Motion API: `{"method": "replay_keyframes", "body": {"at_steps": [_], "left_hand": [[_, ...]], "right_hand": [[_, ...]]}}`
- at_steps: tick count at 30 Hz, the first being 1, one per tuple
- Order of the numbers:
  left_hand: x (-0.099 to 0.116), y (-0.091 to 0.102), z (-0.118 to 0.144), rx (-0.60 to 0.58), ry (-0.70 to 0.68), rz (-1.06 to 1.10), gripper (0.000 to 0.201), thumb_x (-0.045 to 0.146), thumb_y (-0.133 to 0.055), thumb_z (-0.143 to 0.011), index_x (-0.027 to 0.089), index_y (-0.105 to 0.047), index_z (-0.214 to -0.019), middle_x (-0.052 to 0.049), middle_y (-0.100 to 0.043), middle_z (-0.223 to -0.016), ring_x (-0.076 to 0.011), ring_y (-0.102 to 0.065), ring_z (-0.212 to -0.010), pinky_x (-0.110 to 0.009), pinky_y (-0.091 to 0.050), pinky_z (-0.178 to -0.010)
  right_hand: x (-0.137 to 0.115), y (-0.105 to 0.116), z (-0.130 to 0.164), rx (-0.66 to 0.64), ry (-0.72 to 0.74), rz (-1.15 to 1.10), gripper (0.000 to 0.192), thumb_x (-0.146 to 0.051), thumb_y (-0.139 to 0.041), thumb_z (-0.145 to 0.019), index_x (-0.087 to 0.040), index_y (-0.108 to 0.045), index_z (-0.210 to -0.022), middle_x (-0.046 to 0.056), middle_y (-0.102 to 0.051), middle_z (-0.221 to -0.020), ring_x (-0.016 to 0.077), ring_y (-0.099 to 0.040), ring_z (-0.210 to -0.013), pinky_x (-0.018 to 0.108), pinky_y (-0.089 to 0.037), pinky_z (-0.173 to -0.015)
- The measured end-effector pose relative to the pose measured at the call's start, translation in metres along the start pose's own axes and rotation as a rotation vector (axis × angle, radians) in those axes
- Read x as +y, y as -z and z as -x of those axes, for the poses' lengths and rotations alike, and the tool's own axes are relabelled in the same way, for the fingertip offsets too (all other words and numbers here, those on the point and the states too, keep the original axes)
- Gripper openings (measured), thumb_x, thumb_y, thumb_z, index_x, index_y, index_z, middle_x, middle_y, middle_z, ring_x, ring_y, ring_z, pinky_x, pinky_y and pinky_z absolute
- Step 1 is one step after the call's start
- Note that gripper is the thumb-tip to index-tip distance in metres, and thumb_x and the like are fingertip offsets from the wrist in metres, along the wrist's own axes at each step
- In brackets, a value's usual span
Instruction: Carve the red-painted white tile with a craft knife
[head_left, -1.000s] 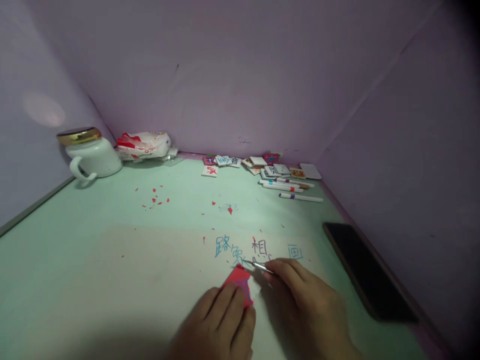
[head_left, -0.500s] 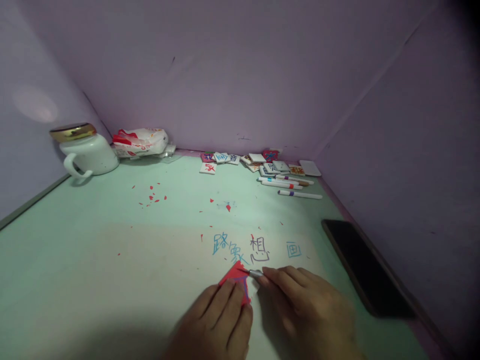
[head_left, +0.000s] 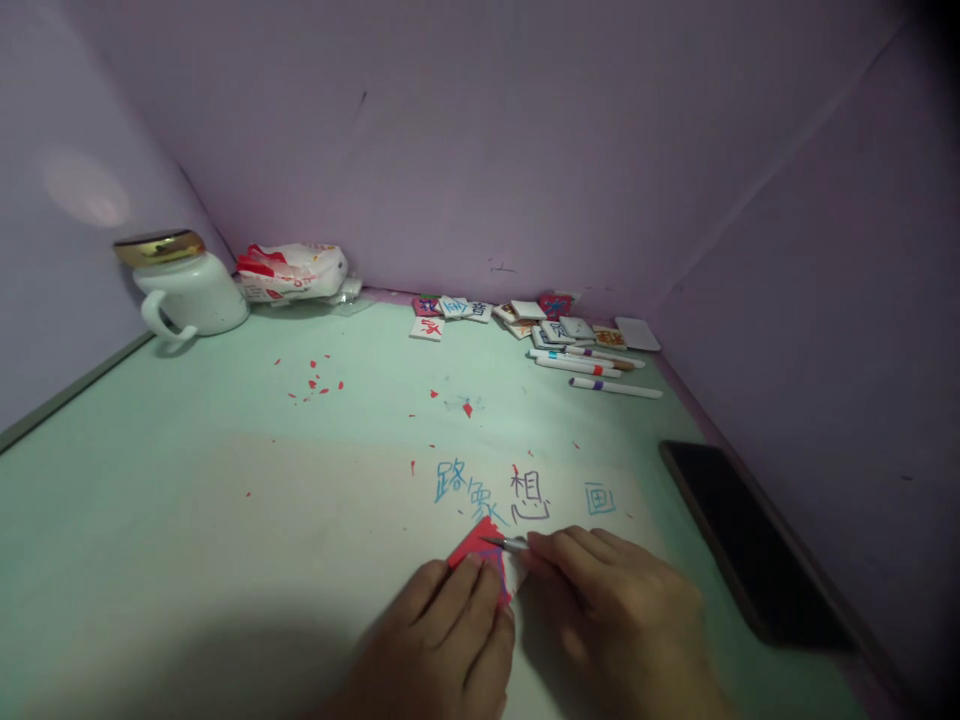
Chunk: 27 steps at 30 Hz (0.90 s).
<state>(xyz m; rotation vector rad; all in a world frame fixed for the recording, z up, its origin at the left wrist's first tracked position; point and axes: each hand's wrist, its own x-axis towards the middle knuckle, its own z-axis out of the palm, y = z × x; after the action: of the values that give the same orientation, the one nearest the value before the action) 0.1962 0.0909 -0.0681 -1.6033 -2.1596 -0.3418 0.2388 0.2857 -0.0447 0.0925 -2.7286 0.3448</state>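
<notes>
My left hand (head_left: 450, 635) presses its closed-up fingers onto a small red card (head_left: 480, 537), pinning it to a pale sheet (head_left: 300, 560). Those fingers cover the lower part of the card, and purple lines show beside them. Between the fingers and thumb of my right hand (head_left: 622, 600) is a craft knife (head_left: 515, 545), its thin blade pointing left over the card's upper part. Whether the blade cuts into the surface cannot be made out. Just beyond the card, blue and purple Chinese characters (head_left: 529, 495) are written on the sheet.
Red scraps (head_left: 315, 383) are scattered across the green tabletop (head_left: 225, 400). To the right lies a phone (head_left: 750, 540). Markers (head_left: 615, 388) and small character tiles (head_left: 427, 328) lie near the back wall, with a white mug (head_left: 191, 295) and a plastic packet (head_left: 292, 272) at back left.
The camera view has shifted a little, so the scene sits slightly further right. My left hand stays on the card, and the knife remains over its upper part with little visible movement.
</notes>
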Motion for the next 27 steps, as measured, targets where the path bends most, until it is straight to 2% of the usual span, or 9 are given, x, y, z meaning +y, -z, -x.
{"method": "replay_keyframes", "body": {"at_steps": [5, 10, 17, 22, 27], "left_hand": [[0.006, -0.003, 0.002, -0.013, 0.043, 0.022, 0.029, 0.021, -0.042, -0.092, 0.011, -0.06, -0.111, -0.014, -0.065, -0.117, -0.026, -0.058, -0.112, -0.04, -0.046, -0.093], [0.008, 0.002, -0.003, 0.002, 0.08, 0.049, 0.029, 0.026, -0.041, -0.093, 0.011, -0.062, -0.107, -0.012, -0.067, -0.113, -0.0253, -0.057, -0.109, -0.04, -0.043, -0.093], [0.009, 0.011, -0.007, 0.011, 0.107, 0.069, 0.03, 0.019, -0.039, -0.091, 0.01, -0.064, -0.105, -0.012, -0.069, -0.11, -0.0251, -0.06, -0.105, -0.04, -0.045, -0.091], [0.008, 0.01, -0.009, 0.036, 0.099, 0.041, 0.031, 0.021, -0.038, -0.092, 0.01, -0.065, -0.103, -0.012, -0.07, -0.108, -0.0248, -0.062, -0.102, -0.039, -0.045, -0.09], [0.007, 0.008, -0.01, 0.035, 0.089, 0.03, 0.031, 0.023, -0.039, -0.093, 0.011, -0.065, -0.104, -0.01, -0.071, -0.109, -0.0234, -0.062, -0.103, -0.037, -0.044, -0.091]], "right_hand": [[0.0, -0.003, -0.004, 0.129, 0.069, -0.039, 0.024, -0.018, -0.051, -0.086, -0.023, -0.067, -0.07, -0.004, -0.062, -0.055, 0.0135, -0.053, -0.049, 0.029, -0.028, -0.051], [0.004, -0.008, -0.009, 0.163, 0.123, -0.098, 0.021, -0.015, -0.053, -0.085, -0.02, -0.066, -0.07, -0.003, -0.062, -0.056, 0.0136, -0.049, -0.051, 0.03, -0.027, -0.053], [0.014, -0.014, -0.009, 0.197, 0.202, -0.11, 0.019, -0.015, -0.054, -0.089, -0.018, -0.067, -0.075, -0.003, -0.066, -0.062, 0.0131, -0.051, -0.054, 0.028, -0.03, -0.054], [0.01, -0.004, -0.004, 0.149, 0.176, -0.016, 0.025, -0.022, -0.047, -0.096, -0.022, -0.068, -0.082, -0.004, -0.066, -0.064, 0.013, -0.054, -0.053, 0.029, -0.03, -0.051], [0.008, 0.005, -0.003, -0.01, 0.12, 0.06, 0.04, -0.035, -0.032, -0.101, -0.027, -0.069, -0.088, -0.003, -0.063, -0.062, 0.0136, -0.055, -0.048, 0.029, -0.024, -0.044]]}}
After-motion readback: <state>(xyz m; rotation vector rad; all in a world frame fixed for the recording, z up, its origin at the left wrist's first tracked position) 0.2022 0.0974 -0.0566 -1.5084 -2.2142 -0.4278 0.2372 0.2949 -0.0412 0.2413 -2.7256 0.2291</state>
